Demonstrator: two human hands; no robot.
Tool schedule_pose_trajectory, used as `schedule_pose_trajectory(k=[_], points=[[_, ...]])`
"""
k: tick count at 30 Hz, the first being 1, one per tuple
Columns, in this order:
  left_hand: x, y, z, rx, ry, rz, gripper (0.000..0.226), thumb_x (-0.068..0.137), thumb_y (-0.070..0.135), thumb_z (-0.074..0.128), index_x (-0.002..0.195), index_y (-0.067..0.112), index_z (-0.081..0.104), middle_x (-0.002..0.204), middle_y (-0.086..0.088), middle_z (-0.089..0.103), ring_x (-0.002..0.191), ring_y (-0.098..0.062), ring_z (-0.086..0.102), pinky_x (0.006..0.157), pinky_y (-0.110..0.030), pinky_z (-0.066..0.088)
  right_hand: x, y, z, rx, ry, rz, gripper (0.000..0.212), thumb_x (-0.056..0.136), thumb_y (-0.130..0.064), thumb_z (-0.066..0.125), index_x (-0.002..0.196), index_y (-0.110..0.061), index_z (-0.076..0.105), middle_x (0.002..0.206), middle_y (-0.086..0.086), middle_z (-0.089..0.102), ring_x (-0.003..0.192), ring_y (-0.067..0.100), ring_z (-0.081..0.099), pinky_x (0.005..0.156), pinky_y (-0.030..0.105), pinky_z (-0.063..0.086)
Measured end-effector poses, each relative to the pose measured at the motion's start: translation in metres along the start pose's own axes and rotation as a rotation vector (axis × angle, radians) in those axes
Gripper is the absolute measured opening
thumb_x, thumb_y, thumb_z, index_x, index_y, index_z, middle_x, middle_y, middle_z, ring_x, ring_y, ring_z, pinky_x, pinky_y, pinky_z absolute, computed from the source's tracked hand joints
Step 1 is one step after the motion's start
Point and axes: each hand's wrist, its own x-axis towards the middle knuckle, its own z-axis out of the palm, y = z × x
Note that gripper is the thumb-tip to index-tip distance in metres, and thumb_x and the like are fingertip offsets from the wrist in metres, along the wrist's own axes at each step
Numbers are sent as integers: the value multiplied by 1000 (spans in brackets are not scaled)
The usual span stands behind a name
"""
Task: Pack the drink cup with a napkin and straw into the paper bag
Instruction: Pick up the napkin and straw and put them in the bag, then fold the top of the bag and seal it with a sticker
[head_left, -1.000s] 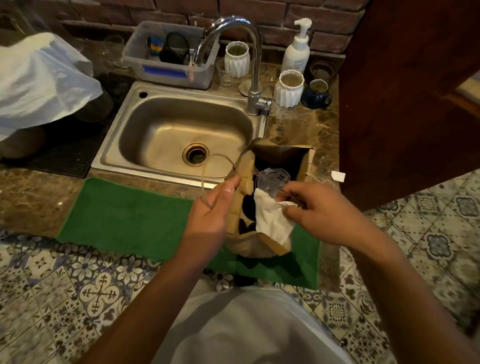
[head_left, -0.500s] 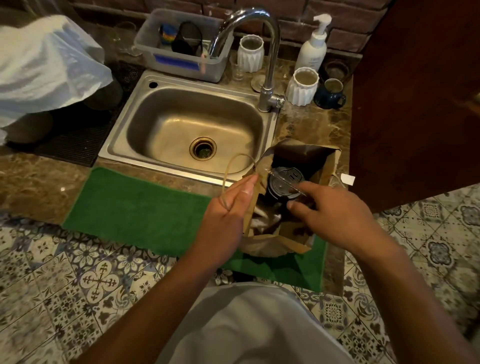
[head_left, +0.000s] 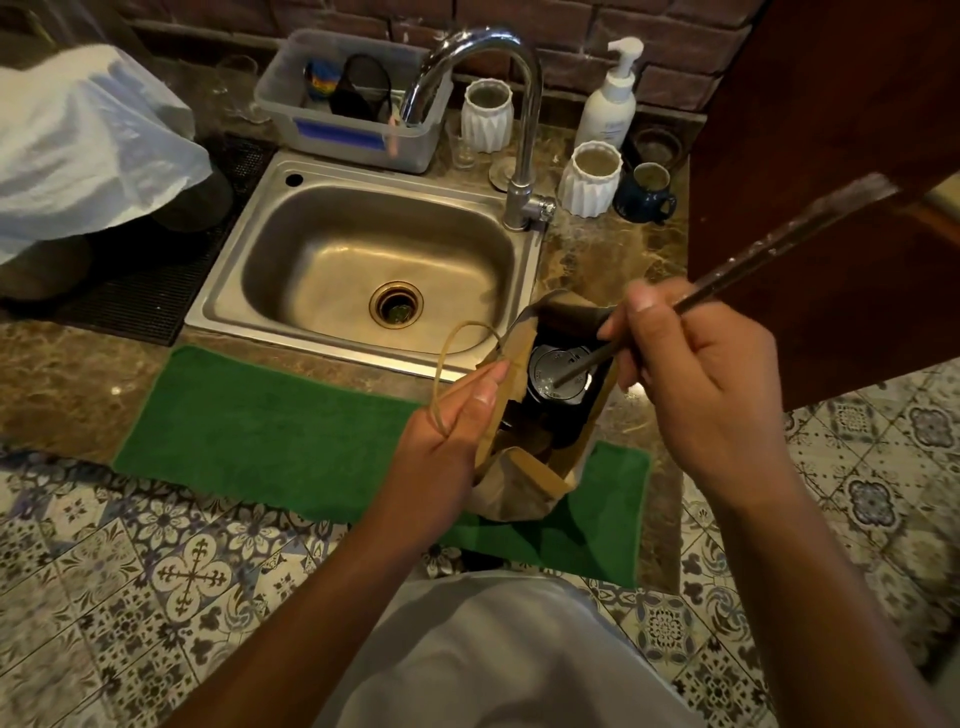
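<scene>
A brown paper bag (head_left: 524, 480) stands open on the green mat (head_left: 270, 421) at the counter's front edge. Inside it the drink cup (head_left: 558, 371) shows its clear lid from above. My left hand (head_left: 457, 431) pinches the bag's near-left rim, with the twine handle (head_left: 457, 332) looping over my fingers. My right hand (head_left: 701, 374) grips a long dark wrapped straw (head_left: 779, 244). It slants from the upper right down into the bag's mouth, its lower tip over the cup lid. The napkin is out of sight, down inside the bag.
A steel sink (head_left: 363, 260) with a tall tap (head_left: 498, 104) lies just behind the bag. White ribbed cups (head_left: 589, 179), a blue mug (head_left: 644, 192) and a soap pump (head_left: 610, 98) stand at the back right. A dark wooden panel (head_left: 831, 156) rises on the right.
The napkin went down into the bag and my right hand let it go. That hand has since taken up the straw and now points it into the bag's mouth. The left hand stayed on the rim.
</scene>
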Motion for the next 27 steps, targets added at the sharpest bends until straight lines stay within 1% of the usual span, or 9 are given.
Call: schedule_pose_trajectory(k=[4,8,11,13,15,18,21,24,27], points=[[-1,-2,-2,14,22,3,43,95,49,47,131,37,66,138,19,64,135,-3,53,118,-46,39,0,18,13,-224,-138,117,21,99,-39,59,95,-26,74,66,-2,69,54,10,62,50,31,51],[2,0,-10,-1,37,-14,44,93,48,48,130,35,68,136,15,66,133,-8,56,116,-47,42,-6,29,21,-247,-207,204,15,97,-36,63,102,-27,75,68,-6,69,61,6,64,56,23,49],[8,2,-16,-33,48,7,44,94,43,51,130,26,69,134,7,69,130,-13,61,114,-48,44,-6,30,21,-223,-288,217,29,94,-35,69,122,-30,67,70,-9,66,63,-3,61,58,14,41],[10,3,-17,-24,40,36,43,96,40,52,130,20,69,133,5,70,130,-12,61,114,-47,44,-6,31,20,-191,-265,220,35,93,-35,70,127,-32,63,72,-10,66,64,-4,60,61,17,42],[10,3,-17,1,27,59,43,96,37,52,131,18,68,134,7,69,131,-8,59,116,-44,43,-4,32,16,-125,-122,221,32,94,-31,69,125,-31,64,79,-12,66,66,-2,60,63,25,49],[10,3,-17,91,-12,76,44,95,39,55,136,27,64,142,15,62,135,2,51,119,-42,38,8,43,5,-235,117,218,43,91,-31,71,132,-26,60,120,-5,63,102,8,62,88,38,56],[3,0,-11,308,-34,151,55,94,39,64,146,44,47,156,36,33,139,17,32,118,-39,37,19,62,1,-371,-28,260,64,89,-40,73,147,-27,47,151,0,47,134,22,50,108,48,46],[-11,-12,-7,413,-28,253,85,86,45,73,155,46,25,163,36,8,145,12,24,111,-20,35,19,74,7,-255,-147,322,69,90,-45,72,150,-31,44,147,-2,54,128,20,57,100,43,50],[-22,-30,-6,450,-16,222,112,70,65,78,158,44,12,166,27,10,144,16,22,103,0,24,16,79,16,-257,-121,294,70,86,-55,71,148,-34,46,137,-5,59,104,13,64,77,29,48]])
